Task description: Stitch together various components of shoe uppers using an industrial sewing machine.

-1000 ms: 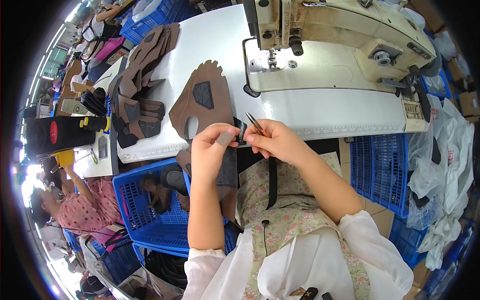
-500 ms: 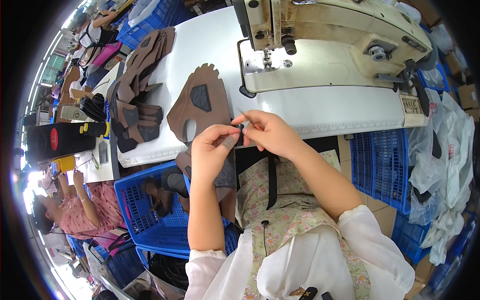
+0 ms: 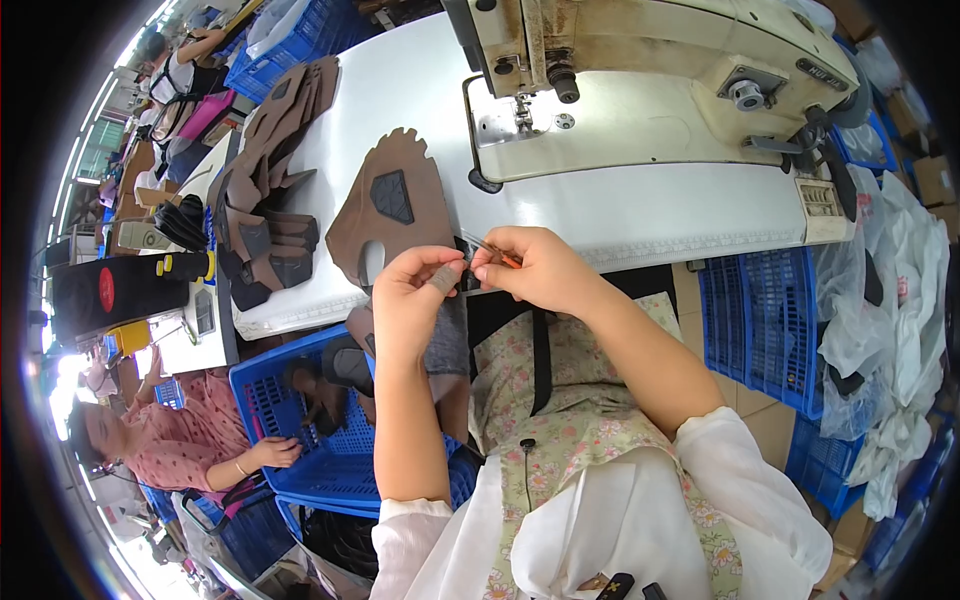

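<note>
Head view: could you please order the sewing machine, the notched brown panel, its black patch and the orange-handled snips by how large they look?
1. Sewing machine
2. Notched brown panel
3. Black patch
Unranked against the patch: orange-handled snips, since the right hand covers part of them.

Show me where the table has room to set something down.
Tabletop lies bare between stacked brown pieces and sewing machine, beyond the brown panel, and along the machine's near side. Crowded: the left end and around the left hand and right hand.
</note>
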Motion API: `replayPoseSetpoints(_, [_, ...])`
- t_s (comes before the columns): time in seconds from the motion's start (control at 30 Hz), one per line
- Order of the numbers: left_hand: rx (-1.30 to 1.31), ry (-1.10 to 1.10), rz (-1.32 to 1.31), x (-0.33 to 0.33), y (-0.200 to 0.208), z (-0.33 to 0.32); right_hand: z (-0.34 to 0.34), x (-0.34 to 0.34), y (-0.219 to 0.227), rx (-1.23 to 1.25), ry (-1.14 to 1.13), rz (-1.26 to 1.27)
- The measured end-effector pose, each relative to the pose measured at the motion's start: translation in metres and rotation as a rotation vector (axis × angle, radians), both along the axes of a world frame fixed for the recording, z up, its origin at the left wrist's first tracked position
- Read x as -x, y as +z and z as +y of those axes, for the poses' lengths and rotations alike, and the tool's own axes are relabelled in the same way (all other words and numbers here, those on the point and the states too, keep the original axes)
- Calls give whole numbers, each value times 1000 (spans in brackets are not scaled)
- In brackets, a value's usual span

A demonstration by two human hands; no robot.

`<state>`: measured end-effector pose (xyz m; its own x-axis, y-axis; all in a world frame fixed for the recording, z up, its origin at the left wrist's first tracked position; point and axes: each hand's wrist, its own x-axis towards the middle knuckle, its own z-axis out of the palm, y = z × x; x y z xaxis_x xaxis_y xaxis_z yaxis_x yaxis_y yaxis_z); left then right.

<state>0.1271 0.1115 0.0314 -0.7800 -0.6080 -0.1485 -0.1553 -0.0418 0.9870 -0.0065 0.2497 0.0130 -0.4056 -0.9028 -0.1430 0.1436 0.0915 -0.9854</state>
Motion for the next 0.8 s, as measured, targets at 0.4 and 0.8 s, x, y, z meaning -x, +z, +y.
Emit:
replayPoseSetpoints(0.4, [127,-49,19,6,2,8,-27,6,0,-4,-94,-208])
replayPoseSetpoints(0.8, [813,24,-9,5,8,8,-40,5,-8,-69,-36,-147])
